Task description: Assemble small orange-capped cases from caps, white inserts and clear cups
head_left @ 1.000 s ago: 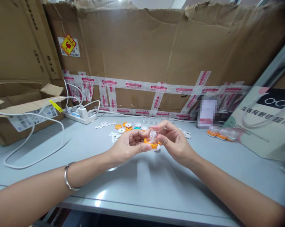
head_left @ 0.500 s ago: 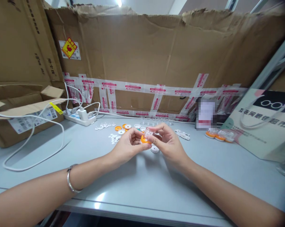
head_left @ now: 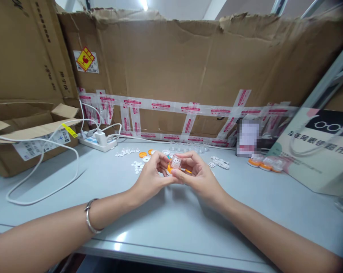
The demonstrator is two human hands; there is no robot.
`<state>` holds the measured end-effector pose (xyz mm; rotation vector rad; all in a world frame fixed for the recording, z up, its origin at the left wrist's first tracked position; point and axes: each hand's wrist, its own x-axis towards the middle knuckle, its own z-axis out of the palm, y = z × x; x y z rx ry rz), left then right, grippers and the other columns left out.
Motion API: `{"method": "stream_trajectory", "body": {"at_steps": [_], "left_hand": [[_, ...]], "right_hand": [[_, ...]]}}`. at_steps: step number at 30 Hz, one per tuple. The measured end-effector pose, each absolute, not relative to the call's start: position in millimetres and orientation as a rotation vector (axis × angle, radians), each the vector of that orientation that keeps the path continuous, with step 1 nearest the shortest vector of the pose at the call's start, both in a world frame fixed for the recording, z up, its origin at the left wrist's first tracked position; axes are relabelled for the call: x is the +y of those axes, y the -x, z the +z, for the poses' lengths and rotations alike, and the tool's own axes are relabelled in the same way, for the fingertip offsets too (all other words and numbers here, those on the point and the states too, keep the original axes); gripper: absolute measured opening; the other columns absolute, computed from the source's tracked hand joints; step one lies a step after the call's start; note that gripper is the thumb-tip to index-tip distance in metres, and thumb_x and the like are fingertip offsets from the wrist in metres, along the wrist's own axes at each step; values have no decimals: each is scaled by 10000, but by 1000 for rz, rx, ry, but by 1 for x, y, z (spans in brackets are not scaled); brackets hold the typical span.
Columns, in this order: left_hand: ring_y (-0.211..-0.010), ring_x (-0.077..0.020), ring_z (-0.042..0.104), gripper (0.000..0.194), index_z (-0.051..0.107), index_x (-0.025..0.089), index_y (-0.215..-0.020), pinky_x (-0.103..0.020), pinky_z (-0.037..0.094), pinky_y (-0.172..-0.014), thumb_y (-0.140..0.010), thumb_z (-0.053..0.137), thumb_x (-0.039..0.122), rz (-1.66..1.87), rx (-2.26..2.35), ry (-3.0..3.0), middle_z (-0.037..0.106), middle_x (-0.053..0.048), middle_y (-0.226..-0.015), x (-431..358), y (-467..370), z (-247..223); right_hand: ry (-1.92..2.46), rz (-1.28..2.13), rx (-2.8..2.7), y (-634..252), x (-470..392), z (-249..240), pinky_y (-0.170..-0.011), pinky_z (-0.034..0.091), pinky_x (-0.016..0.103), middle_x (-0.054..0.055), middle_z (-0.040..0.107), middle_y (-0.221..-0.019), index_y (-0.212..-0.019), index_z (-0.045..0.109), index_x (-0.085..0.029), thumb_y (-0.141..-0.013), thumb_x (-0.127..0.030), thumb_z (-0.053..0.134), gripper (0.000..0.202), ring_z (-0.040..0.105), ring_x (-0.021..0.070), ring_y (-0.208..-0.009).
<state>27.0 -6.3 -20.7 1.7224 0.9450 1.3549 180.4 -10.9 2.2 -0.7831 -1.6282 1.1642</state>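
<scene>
A power strip is lying on that counter, right of a carton, before a box; a small piece is sitting between left hand and right hand, left of a bag.

Head view, one: worn at head height, near side of the table; faces forward and down; left hand and right hand close, mid-frame; large cardboard box farther off, spanning the background.

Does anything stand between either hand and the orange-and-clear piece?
Nothing visible does: the left hand and right hand both hold the orange-and-clear piece. The small white parts off to the left lie on the table, not between them.
</scene>
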Motion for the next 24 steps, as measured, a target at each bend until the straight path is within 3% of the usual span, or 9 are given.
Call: {"method": "stream_trajectory", "body": {"at_steps": [8,12,17,21,24], "left_hand": [[-576,-95,497,499,383,217,-950,-215,385,-549,-620,756,223,1303,963,-1776,504,73,-660,-10,-27,-19],[-587,-100,506,476,378,214,-959,-225,407,-571,-650,738,251,1301,950,-1838,520,64,-671,-9,-25,-18],[-700,-134,537,607,379,215,-1043,-272,442,-656,-610,778,361,1332,998,-2013,557,2,-826,-4,-19,-17],[-720,-137,521,460,416,219,-1068,-273,423,-660,-737,666,418,1241,1037,-2209,560,-21,-871,-3,-15,-15],[-719,-136,520,391,429,218,-1070,-269,418,-651,-789,604,426,1169,1006,-2280,552,-26,-886,-3,-14,-14]], "right_hand": [[739,1393,-1687,-191,-5,4,-686,499,301,18,634,-906,-1086,469,-251,-706,-202,688,441,611,122,-757],[723,1429,-1676,-190,-6,4,-681,506,286,12,623,-926,-1093,476,-267,-699,-190,695,458,612,113,-747],[815,1198,-1617,-213,12,22,-674,518,290,15,615,-932,-1077,482,-269,-679,-279,725,466,624,154,-833],[1049,952,-1453,-273,35,43,-778,497,324,7,587,-910,-1019,522,-263,-581,-292,793,515,616,170,-852],[1285,766,-1345,-323,38,43,-804,461,328,67,591,-957,-1003,518,-239,-652,-341,735,425,593,193,-915]]}}
